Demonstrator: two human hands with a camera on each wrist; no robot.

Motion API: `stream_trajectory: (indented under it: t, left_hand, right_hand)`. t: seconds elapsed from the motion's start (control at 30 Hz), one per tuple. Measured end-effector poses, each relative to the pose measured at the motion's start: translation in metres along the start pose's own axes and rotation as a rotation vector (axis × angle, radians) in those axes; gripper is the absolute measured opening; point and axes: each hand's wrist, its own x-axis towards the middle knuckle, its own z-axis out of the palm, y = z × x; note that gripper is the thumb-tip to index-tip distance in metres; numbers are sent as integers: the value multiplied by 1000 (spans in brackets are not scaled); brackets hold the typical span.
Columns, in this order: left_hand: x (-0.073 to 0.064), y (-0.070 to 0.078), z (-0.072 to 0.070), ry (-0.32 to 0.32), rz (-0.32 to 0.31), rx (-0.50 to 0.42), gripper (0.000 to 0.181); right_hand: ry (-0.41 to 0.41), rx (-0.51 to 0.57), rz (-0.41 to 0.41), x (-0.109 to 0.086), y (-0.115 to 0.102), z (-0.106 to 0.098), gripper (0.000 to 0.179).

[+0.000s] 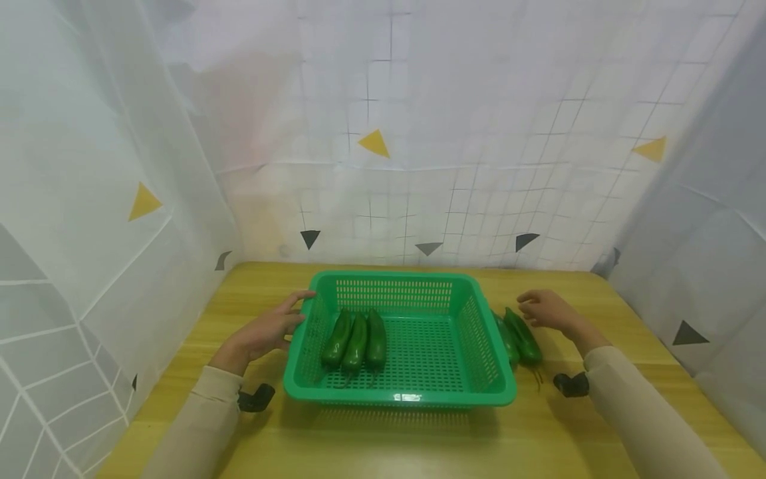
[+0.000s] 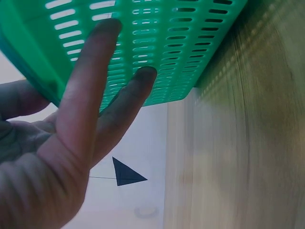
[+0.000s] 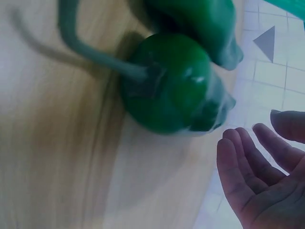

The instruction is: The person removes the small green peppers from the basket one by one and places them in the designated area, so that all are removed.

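Observation:
A green plastic basket (image 1: 395, 398) stands on the table, with three green peppers (image 1: 356, 342) lying side by side in its left part. My left hand (image 1: 269, 332) is at the basket's left side. In the left wrist view, its fingers (image 2: 83, 90) extend along the slotted outer wall (image 2: 176, 43), and one reaches up by the rim. Two more green peppers (image 1: 526, 342) lie on the table just right of the basket, one partly hidden behind its wall. Beside their far ends hovers my right hand (image 1: 547, 311), fingers loosely bent and holding nothing; the right wrist view shows a gap between it and the nearer pepper (image 3: 167, 90).
The wooden table (image 1: 383, 446) ends at a white sheet backdrop (image 1: 389, 206) printed with lines and triangles. Similar sheets (image 1: 706, 279) close off both sides. A black wrist device (image 1: 256, 398) sits at each wrist.

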Motion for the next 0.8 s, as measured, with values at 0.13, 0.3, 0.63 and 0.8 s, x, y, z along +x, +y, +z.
stream_trajectory:
  t: [0.13,0.3,0.63,0.8]
  left_hand:
    - [1,0,0,1,-4,1,54]
    - [1,0,0,13,-19,9,55]
    - [1,1,0,28,-31,19,55]
    - [1,1,0,24,-23,23,55]
  right_hand:
    - [13,-1,-35,3,-7,1,46]
    - [25,18,-60,9,-19,4,44]
    - [23,18,-105,18,-43,5,46]
    - [23,-7,-123,22,-57,3,46]
